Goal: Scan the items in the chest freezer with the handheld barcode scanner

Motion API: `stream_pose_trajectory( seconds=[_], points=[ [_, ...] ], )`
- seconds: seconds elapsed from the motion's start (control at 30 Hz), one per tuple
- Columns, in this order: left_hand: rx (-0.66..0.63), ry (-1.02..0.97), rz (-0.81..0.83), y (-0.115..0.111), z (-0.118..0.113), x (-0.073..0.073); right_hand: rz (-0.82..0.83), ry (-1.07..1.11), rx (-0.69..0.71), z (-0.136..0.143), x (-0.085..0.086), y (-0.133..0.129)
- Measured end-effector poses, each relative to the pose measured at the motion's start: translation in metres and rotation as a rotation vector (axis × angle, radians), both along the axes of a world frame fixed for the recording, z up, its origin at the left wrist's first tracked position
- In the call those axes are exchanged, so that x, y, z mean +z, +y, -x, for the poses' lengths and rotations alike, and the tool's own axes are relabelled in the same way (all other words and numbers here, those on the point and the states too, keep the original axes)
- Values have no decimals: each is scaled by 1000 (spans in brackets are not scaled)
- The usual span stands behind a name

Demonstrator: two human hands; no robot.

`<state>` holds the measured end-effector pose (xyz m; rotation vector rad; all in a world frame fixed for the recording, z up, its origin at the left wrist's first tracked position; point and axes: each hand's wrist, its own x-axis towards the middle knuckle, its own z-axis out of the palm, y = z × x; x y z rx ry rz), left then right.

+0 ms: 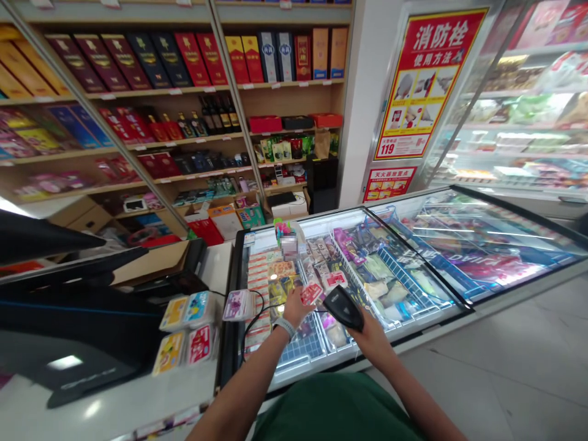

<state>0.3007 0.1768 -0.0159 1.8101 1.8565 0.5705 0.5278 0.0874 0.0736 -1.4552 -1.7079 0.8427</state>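
My left hand (pixel 295 308), with a pale band at the wrist, reaches over the freezer's glass top. Its thumb and fingers grip a small tub with a red and white label (pixel 311 293). A black barcode scanner (pixel 342 307) is in my right hand (pixel 370 334), my fingers wrapped round its handle. The scanner's head is close to the tub's right side and tilts up toward it. From the scanner's side a black cable (pixel 243 334) loops left across the glass. A purple-labelled tub (pixel 239 305) sits at the freezer's left edge.
Stacks of yellow, blue and red labelled tubs (pixel 186 331) stand on the white counter (pixel 114 407), beside a dark monitor (pixel 59 337). Under the freezer glass lie packaged foods in wire baskets (pixel 404 269). Behind are shelves of boxes (pixel 184 58) and an open cardboard box (pixel 151 263).
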Motion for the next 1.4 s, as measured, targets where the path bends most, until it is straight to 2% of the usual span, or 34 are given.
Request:
stream_pose_trajectory(
  seconds=[0.3, 0.67, 1.03, 1.27, 1.4],
  points=[
    [125, -129, -104, -31, 20, 2, 3, 13, -4, 5, -4, 3],
    [216, -349, -132, -49, 42, -4, 12, -3, 17, 10, -6, -4],
    [285, -566, -3, -54, 54, -18, 12, 8, 25, 13, -2, -8],
    [306, -535, -10, -54, 57, -18, 16, -17, 33, 9, 2, -11],
    [304, -527, -16, -52, 55, -11, 8, -43, 14, 6, 2, -9]
  ],
)
